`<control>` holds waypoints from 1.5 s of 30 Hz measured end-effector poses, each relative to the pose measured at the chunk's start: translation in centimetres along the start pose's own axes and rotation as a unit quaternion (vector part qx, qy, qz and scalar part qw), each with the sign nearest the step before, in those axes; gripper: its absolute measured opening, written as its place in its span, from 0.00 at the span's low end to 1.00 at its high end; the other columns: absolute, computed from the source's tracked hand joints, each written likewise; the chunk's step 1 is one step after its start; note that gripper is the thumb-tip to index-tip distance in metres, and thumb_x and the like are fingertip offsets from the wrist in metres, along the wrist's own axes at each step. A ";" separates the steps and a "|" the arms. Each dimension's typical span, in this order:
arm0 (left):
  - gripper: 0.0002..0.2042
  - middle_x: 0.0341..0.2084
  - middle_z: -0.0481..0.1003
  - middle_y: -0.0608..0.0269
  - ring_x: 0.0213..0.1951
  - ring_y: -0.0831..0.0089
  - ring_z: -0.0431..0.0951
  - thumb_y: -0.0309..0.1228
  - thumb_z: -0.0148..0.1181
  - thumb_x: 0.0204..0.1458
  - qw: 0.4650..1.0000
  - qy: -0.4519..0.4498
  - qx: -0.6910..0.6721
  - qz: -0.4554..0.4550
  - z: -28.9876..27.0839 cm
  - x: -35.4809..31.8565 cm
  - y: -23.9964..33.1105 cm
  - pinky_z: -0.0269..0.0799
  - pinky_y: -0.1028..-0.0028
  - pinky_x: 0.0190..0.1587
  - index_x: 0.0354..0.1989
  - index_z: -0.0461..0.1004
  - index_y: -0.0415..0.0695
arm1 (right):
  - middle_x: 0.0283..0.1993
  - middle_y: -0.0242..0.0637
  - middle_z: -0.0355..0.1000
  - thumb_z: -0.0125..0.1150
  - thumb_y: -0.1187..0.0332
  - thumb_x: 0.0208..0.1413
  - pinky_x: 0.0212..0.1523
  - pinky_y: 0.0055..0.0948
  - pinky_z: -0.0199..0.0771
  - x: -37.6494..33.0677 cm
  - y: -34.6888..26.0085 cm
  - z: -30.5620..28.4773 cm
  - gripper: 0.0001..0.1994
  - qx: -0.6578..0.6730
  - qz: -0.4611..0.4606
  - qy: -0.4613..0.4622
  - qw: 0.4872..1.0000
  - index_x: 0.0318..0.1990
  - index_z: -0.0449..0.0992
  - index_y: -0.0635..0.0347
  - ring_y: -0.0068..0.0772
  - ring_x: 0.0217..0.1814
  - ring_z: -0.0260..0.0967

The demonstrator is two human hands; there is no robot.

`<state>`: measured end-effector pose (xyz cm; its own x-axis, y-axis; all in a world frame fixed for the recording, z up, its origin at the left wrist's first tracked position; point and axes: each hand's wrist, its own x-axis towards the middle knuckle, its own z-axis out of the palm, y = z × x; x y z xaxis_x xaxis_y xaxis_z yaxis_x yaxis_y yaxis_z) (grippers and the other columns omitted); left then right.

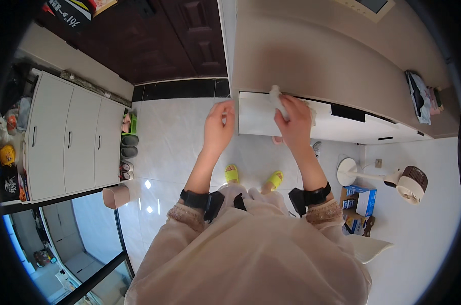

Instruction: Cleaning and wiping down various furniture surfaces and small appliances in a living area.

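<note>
A crumpled white cloth (pixel 277 100) is in my right hand (pixel 296 122), whose fingers close round it. One end pokes out past the fingertips, and another fold shows on the far side of the hand. This hand is over the top edge of a low white cabinet (pixel 256 116), against the beige wall; whether the cloth touches the cabinet I cannot tell. My left hand (pixel 220 127) hangs in the air left of the cabinet's end. Its fingers are loosely bent, with a gap between thumb and fingers and nothing seen in them.
A tall white shoe cabinet (pixel 80 137) stands at the left, with shoes (pixel 129 146) beside it and a pinkish bin (pixel 116 196). A dark door (pixel 190 46) is ahead. On the right are a standing fan (pixel 411 184) and blue boxes (pixel 365 201). Yellow slippers (pixel 232 174) are on my feet.
</note>
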<state>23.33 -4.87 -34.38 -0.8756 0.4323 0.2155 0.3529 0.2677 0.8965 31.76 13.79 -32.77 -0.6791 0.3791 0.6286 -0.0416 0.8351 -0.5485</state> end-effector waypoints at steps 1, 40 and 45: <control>0.09 0.36 0.75 0.58 0.39 0.74 0.75 0.25 0.50 0.57 0.999 0.032 -0.004 0.009 0.6 0.6 -0.5 0.70 0.77 0.40 0.45 0.71 0.39 | 0.42 0.32 0.70 0.61 0.73 0.39 0.44 0.34 0.64 0.1 0.3 0.5 0.15 -0.061 -0.064 -0.041 0.995 0.39 0.74 0.56 0.36 0.44 0.66; 0.11 0.29 0.79 0.53 0.32 0.69 0.80 0.19 0.47 0.49 0.997 0.060 -0.039 -0.042 2.1 2.6 -1.5 0.73 0.76 0.37 0.37 0.76 0.36 | 0.33 0.30 0.65 0.56 0.69 0.37 0.41 0.33 0.64 1.2 -1.8 5.8 0.07 -0.136 -0.159 -0.085 0.974 0.28 0.72 0.56 0.31 0.39 0.64; 0.10 0.26 0.78 0.55 0.28 0.70 0.79 0.19 0.47 0.49 0.997 0.064 -0.037 -0.036 1.3 3.1 -2.0 0.72 0.75 0.34 0.33 0.77 0.36 | 0.34 0.31 0.65 0.58 0.71 0.35 0.41 0.34 0.64 0.5 -2.2 6.5 0.11 -0.086 -0.163 -0.056 0.981 0.32 0.73 0.56 0.32 0.40 0.65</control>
<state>20.35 -2.92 -36.00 -0.9343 0.2998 0.1931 0.2666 0.2277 0.9365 26.72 9.55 -34.85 -0.7277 0.0424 0.6846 -0.1518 0.9634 -0.2210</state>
